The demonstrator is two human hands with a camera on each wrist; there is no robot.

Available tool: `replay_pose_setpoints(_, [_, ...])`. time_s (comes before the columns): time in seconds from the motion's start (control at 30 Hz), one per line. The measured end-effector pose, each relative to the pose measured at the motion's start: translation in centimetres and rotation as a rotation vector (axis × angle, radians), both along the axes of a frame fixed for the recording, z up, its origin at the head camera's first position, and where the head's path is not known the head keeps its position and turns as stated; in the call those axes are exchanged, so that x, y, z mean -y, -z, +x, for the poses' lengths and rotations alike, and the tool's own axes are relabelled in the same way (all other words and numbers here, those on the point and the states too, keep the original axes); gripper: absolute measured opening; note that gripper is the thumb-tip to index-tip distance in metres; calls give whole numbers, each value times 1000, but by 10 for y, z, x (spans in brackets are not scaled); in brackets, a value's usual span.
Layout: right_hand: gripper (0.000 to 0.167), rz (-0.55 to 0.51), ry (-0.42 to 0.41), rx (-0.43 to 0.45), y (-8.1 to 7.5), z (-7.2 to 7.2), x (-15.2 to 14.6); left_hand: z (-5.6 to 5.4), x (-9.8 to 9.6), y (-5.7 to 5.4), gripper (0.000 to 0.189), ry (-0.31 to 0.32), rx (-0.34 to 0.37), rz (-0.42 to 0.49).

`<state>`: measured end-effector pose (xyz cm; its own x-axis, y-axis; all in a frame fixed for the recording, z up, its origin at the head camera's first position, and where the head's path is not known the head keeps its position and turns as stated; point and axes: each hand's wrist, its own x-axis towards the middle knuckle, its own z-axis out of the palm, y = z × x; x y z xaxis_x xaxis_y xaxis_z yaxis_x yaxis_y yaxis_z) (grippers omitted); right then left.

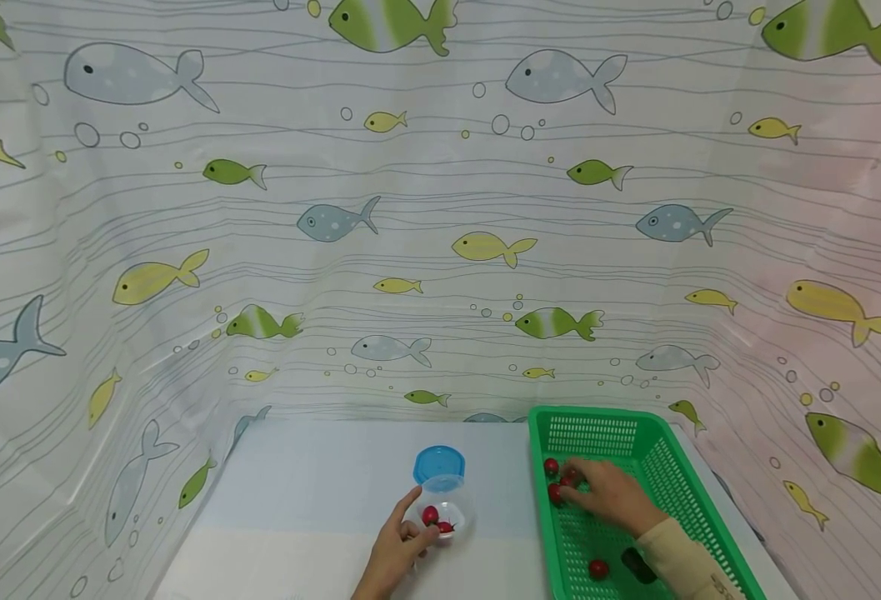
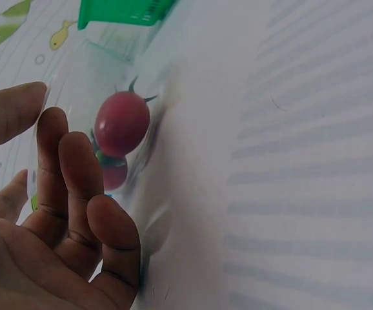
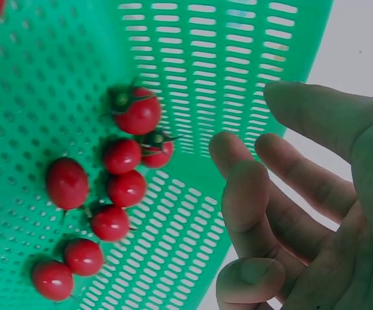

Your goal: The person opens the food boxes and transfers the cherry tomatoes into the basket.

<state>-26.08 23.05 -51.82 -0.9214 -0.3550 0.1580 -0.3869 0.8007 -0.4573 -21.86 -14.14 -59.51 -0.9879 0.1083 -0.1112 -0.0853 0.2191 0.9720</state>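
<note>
A small clear plastic container (image 1: 464,510) stands on the table with red cherry tomatoes (image 1: 430,515) inside. My left hand (image 1: 401,542) holds it from the left, thumb and fingers about its near side. In the left wrist view, a tomato (image 2: 122,123) shows by the clear wall, beside the curled fingers (image 2: 80,174). My right hand (image 1: 613,493) reaches into a green basket (image 1: 548,533), over tomatoes at its left wall. The right wrist view shows this hand (image 3: 302,206) with loosely bent fingers, apart from several cherry tomatoes (image 3: 127,188); nothing is in its grasp.
A round blue lid (image 1: 438,464) lies just behind the container. Another tomato (image 1: 598,569) sits nearer in the basket, and a dark object (image 1: 638,565) shows by the right wrist. The white table (image 1: 297,483) meets a fish-patterned curtain (image 1: 425,317) at the back and sides.
</note>
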Motion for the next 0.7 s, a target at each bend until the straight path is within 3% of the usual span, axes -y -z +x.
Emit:
replay_pose_setpoints(0.37, [18,-46,28,-10,-15,-3,17,1,0,1,80,4,-6,6])
replay_pose_setpoints(0.53, [20,-66,6,-69,-22,-2,26,0,-1,0,79,-1,-6,-1])
replay_pose_setpoints(0.7, [20,-100,-23,-74,-27,-2,34,0,-1,-1,80,-2,-4,-7])
